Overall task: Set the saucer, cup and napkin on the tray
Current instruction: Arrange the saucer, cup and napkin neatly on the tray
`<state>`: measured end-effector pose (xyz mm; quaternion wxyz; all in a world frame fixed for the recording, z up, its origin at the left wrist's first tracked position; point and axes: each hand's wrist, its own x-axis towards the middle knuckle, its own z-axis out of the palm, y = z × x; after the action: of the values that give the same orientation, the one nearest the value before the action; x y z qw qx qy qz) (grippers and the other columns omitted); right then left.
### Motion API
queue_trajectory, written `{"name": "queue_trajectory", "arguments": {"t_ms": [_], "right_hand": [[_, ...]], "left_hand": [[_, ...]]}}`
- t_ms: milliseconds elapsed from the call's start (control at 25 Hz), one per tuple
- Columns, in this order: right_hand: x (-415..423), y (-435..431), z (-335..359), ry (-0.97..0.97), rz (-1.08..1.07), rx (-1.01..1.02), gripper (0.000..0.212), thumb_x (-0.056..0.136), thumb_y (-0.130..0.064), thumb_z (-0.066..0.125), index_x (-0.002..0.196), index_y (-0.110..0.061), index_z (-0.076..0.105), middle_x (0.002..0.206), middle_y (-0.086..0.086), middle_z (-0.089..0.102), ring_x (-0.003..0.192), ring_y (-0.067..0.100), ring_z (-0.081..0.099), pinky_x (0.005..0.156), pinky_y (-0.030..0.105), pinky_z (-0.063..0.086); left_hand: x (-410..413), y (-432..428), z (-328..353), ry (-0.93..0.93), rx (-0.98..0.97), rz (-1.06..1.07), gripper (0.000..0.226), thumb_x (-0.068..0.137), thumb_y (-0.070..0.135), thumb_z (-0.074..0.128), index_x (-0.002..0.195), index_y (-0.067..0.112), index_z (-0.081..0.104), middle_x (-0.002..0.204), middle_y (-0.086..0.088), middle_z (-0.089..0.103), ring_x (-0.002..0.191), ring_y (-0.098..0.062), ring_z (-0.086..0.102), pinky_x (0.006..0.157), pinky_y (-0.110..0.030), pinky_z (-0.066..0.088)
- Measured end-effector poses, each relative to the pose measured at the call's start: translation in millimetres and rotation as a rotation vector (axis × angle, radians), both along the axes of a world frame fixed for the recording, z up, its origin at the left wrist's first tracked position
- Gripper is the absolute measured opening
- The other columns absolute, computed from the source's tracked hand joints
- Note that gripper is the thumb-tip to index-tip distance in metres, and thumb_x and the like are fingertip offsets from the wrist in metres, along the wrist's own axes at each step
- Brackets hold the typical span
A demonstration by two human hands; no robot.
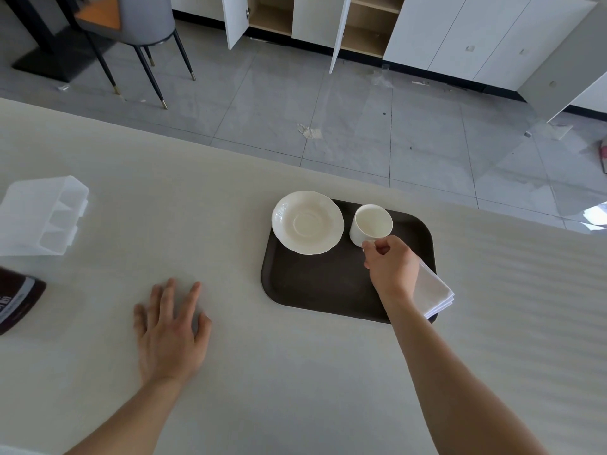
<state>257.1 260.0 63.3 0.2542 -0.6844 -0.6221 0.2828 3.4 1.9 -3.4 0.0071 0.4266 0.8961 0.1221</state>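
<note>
The cup (371,224) stood upright on the dark tray (328,284), just right of the saucer (307,222), its handle pinched between the right hand (392,266)'s fingertips. The folded napkin (433,290) lay under that wrist. The left hand (170,330) rested flat, fingers spread, on the table (262,372).

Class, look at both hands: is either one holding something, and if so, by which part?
The right hand pinches the cup by its handle, on the side nearest the person. The left hand lies flat on the table, holding nothing.
</note>
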Motion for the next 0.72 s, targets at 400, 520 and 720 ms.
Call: {"name": "queue_trajectory", "arguments": {"t_ms": [400,520,720], "right_hand": [[-2.4,-7.5,-1.1,0.015,0.007,0.018,0.021,0.085,-0.036,0.067,0.071,-0.022,0.061,0.065,-0.005,0.069,0.065,0.019,0.068,0.07,0.037,0.058],[-2.6,-6.7,-1.0,0.0,0.025,0.021,0.021,0.085,-0.037,0.067,0.072,-0.022,0.061,0.067,-0.005,0.069,0.065,0.018,0.068,0.069,0.038,0.059],[-2.9,-5.5,-0.4,-0.004,0.026,0.022,0.02,0.085,-0.038,0.068,0.073,-0.023,0.061,0.068,-0.007,0.068,0.065,0.017,0.068,0.07,0.039,0.059]], "left_hand": [[0.9,0.7,2.5,-0.002,-0.002,-0.001,0.061,0.082,0.04,0.039,0.138,0.022,0.055,0.149,-0.022,0.043,0.141,-0.042,0.033,0.115,-0.06,0.017],[0.7,0.7,1.7,0.007,0.001,-0.003,0.061,0.082,0.04,0.04,0.138,0.022,0.055,0.148,-0.023,0.043,0.14,-0.043,0.034,0.115,-0.06,0.018],[0.1,1.0,1.0,0.016,-0.013,-0.004,0.061,0.082,0.039,0.041,0.139,0.022,0.054,0.149,-0.022,0.043,0.14,-0.043,0.034,0.115,-0.06,0.018]]}}
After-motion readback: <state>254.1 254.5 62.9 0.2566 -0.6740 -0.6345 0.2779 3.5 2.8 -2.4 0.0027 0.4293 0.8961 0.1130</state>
